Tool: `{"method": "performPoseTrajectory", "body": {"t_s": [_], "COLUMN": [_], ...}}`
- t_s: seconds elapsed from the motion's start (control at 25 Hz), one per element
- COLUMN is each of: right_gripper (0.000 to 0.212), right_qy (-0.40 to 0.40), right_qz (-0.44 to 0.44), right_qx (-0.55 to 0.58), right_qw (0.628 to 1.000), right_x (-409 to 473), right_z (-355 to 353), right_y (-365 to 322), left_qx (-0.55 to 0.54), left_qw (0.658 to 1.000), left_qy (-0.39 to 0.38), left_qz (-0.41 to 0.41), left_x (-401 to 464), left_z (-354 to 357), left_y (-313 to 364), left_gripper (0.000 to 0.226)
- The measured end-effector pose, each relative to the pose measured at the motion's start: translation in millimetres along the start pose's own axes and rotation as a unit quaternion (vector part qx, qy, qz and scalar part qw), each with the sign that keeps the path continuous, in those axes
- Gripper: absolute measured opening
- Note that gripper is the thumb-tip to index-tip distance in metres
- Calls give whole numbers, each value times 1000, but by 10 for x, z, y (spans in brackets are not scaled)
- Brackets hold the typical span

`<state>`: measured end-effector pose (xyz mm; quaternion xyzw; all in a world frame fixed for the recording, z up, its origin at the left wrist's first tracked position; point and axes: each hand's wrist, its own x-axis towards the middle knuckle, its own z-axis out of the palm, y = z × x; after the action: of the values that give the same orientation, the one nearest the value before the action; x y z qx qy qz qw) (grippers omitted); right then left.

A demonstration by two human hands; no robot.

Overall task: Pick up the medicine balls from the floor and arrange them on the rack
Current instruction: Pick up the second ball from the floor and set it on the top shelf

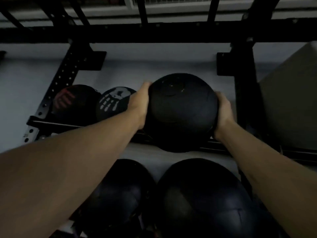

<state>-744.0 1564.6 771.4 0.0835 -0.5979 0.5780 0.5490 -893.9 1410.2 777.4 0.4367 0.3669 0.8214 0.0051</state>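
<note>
A black medicine ball (180,110) is clasped between my left hand (139,103) on its left side and my right hand (223,112) on its right side. It sits at the level of the black rack's shelf rail (223,146), in the middle bay. To its left on the same shelf rest a ball with a white hand print (111,102) and a ball with a red print (72,100). Two large dark balls lie on a lower level, one at left (123,191) and one at right (202,198).
Black rack uprights stand at left (58,86) and right (243,86), with a crossbar (154,34) above. A grey box-like object (288,100) fills the right. A pale wall lies behind the shelf.
</note>
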Motion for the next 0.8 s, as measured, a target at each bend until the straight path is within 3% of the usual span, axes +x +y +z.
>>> {"method": "performPoseTrajectory", "body": {"t_s": [0.16, 0.32, 0.48, 0.64, 0.8], "right_gripper": [45, 43, 17, 21, 28], "right_qy": [6, 40, 75, 113, 180], "right_qz": [-30, -26, -73, -209, -239], "right_qx": [4, 21, 25, -38, -260], "right_qw": [1000, 999, 994, 971, 918], "right_x": [696, 1161, 1521, 1676, 1847], "right_z": [147, 188, 337, 392, 375], "right_y": [97, 490, 534, 659, 774], "left_qx": [-28, -14, -52, -27, 125], "left_qw": [999, 999, 995, 973, 919], "left_qy": [16, 16, 18, 35, 27], "left_qz": [32, 33, 78, 226, 372], "left_x": [714, 1237, 1579, 1687, 1800], "left_z": [48, -24, -121, -123, -1], "left_y": [-100, -360, -496, -681, -807], "left_gripper": [32, 33, 20, 19, 17]}}
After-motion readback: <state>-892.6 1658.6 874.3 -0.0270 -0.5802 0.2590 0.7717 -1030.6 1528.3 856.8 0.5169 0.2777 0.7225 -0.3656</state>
